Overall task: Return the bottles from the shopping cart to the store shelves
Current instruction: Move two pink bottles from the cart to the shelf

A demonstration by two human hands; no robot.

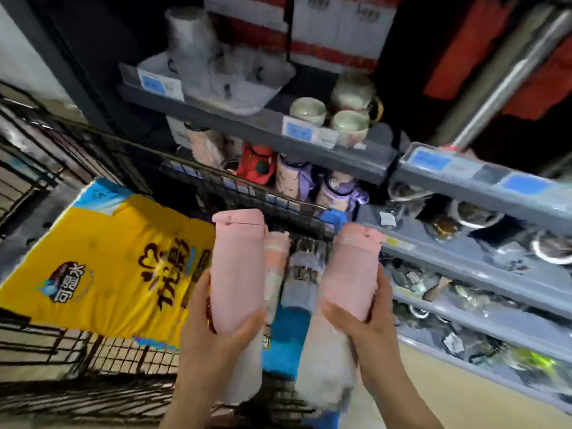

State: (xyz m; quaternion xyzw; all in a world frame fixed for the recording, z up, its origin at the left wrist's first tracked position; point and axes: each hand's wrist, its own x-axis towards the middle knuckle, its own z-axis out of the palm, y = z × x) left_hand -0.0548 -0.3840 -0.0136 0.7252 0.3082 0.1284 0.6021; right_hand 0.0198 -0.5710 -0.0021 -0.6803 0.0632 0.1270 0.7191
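My left hand [213,329] grips a pink bottle [238,267] with a flip lid, held upright over the shopping cart [247,193]. My right hand [368,317] grips a second pink bottle [353,270] of the same kind, tilted slightly toward the shelves. Between them, lower in the cart, lie a pale pink bottle [275,258] and a clear bottle [305,270]. More bottles, red [257,164] and purple-capped [337,190], stand on a grey shelf behind the cart's front rim. The picture is blurred.
A large yellow pack [108,261] fills the cart's left side. Grey shelves [464,267] run down the right with dark packaged goods. Mugs [309,111] and a white box [235,78] sit on the upper shelf. A metal pole [507,69] crosses the upper right.
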